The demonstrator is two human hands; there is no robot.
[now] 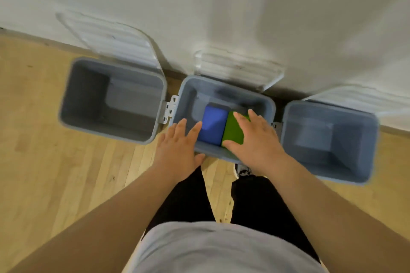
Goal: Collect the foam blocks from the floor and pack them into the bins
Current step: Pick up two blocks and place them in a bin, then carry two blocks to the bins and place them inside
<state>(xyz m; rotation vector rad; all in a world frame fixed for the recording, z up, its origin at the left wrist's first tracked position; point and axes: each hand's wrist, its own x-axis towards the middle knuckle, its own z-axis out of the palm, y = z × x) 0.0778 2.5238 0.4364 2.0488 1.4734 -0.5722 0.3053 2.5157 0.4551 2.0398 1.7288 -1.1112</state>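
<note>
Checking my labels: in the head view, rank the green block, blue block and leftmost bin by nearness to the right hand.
1. green block, under the right hand.
2. blue block, just left of the green.
3. leftmost bin, far left.

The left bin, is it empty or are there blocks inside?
Empty. The left bin shows only its bare grey inside; the blue block and green block sit in the middle bin.
</note>
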